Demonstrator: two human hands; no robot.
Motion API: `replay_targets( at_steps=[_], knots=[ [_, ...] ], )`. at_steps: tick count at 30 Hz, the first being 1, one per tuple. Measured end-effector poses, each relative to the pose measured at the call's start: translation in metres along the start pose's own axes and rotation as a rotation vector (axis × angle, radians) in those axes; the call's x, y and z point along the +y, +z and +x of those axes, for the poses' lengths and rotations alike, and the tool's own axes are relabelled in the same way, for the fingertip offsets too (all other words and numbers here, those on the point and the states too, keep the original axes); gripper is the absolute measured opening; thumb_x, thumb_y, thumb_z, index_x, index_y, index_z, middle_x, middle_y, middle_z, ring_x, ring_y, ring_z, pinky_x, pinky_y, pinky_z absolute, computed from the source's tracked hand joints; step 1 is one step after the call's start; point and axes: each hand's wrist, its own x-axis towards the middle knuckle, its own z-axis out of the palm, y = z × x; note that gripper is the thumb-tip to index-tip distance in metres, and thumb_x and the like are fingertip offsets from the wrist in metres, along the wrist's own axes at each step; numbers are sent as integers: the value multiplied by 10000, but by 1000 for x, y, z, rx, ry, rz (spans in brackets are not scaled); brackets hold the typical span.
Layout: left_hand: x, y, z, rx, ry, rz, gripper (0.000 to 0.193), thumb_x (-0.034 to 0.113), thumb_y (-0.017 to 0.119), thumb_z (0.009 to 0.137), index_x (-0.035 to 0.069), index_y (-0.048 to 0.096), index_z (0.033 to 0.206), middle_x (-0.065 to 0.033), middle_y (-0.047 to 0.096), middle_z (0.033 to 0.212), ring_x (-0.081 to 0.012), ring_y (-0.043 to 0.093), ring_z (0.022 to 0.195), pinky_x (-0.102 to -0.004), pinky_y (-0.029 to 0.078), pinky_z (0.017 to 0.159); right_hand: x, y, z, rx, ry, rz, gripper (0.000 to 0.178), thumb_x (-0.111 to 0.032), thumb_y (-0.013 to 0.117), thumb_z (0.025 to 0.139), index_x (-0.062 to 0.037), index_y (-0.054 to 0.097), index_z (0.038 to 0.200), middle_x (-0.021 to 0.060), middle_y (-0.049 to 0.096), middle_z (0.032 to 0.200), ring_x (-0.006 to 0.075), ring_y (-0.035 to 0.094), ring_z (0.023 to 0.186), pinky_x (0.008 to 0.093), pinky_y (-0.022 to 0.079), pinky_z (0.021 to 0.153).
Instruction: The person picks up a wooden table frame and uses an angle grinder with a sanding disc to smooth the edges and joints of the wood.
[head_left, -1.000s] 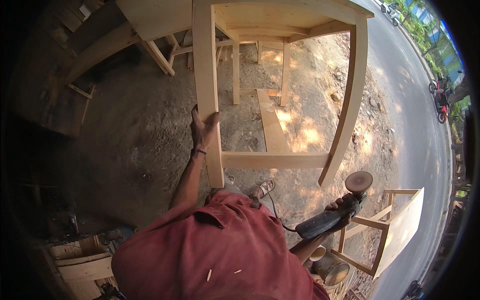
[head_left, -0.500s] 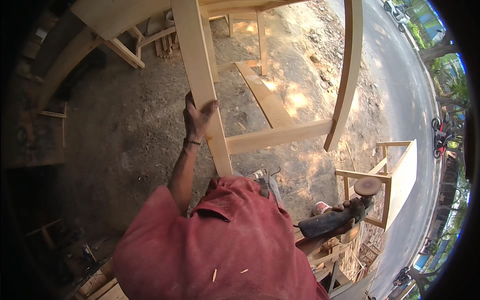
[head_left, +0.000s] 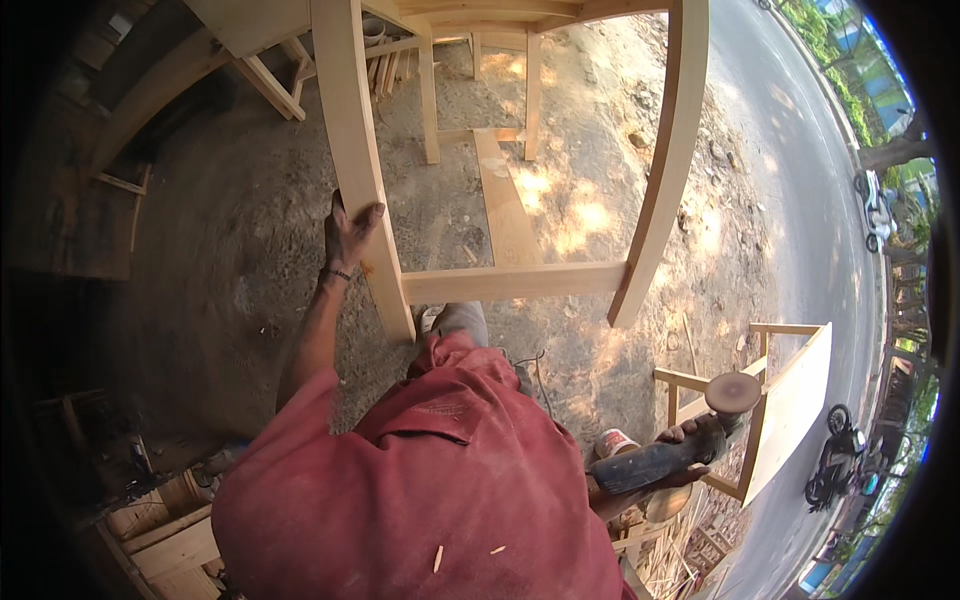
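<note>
A pale wooden table frame (head_left: 515,283) stands before me, two legs toward me and a rail joining them. My left hand (head_left: 352,232) is closed round its left leg (head_left: 350,120), thumb across the near face. Out at my right side, my right hand (head_left: 690,447) grips a dark angle grinder (head_left: 650,467) by its body. The round brownish sanding disc (head_left: 733,393) on the grinder faces up and is well apart from the frame. The frame's right leg (head_left: 665,170) has no hand on it.
A smaller wooden table (head_left: 785,405) lies on its side at the right, by the road (head_left: 785,200). Near my right arm stands a white and red bucket (head_left: 613,442). Wood offcuts (head_left: 165,535) lie at lower left. Motorbikes (head_left: 838,460) are on the road.
My view has shifted, so the frame sits further left. My left hand keeps its hold on the leg. The grinder has dropped slightly in view, still in my right hand. A dark motorbike has come nearer.
</note>
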Motion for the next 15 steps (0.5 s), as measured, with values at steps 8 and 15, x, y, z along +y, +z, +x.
replay_targets(
  at_steps=[8, 15],
  knots=[
    [136, 21, 25, 403, 208, -234, 879, 543, 638, 928, 8, 225, 1491, -229, 387, 1416, -342, 421, 1293, -486, 356, 1095, -14, -43, 32, 58, -73, 126, 893, -484, 744, 871, -11, 312, 1492, 222, 518, 1291, 319, 583, 1050, 427, 508, 965],
    [256, 150, 139, -98, -66, -1615, 767, 524, 621, 952, 50, 331, 1480, -171, 356, 1526, -318, 335, 1442, -471, 274, 1218, -10, -20, 98, 71, -92, 171, 868, -492, 759, 853, -16, 347, 1451, 187, 516, 1245, 285, 582, 1028, 421, 531, 908]
  ],
)
